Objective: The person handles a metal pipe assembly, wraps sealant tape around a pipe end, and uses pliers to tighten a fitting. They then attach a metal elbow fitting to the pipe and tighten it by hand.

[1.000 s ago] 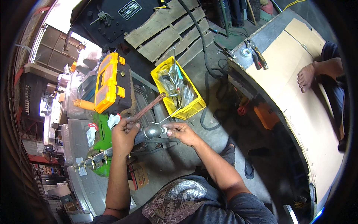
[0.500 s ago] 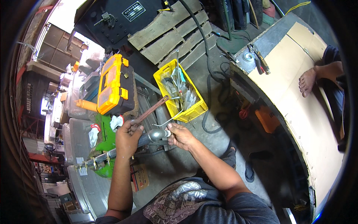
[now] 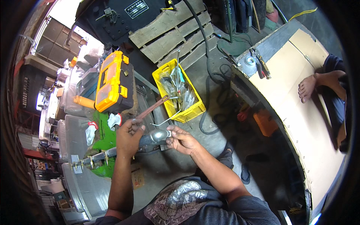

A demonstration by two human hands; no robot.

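Note:
My left hand is closed around the lower end of a reddish-brown wrench handle. The handle slants up to the right and ends in a loop; the wrench's head is hidden. Just right of that hand, a dark pipe ends in a shiny metal elbow. At the elbow's mouth, my right hand pinches a white end piece, mostly covered by the fingers. A thin, bent pale rod shows above the elbow, in front of the yellow crate.
An orange and black toolbox stands beyond my left hand, near white-and-red gloves on a green surface. Pliers and a tape roll lie on the cardboard-topped table, where another person's bare foot rests.
The whole view has shifted slightly, with the crate and toolbox appearing a little farther left. My right hand has turned a little at the elbow's mouth; both hands keep their grip.

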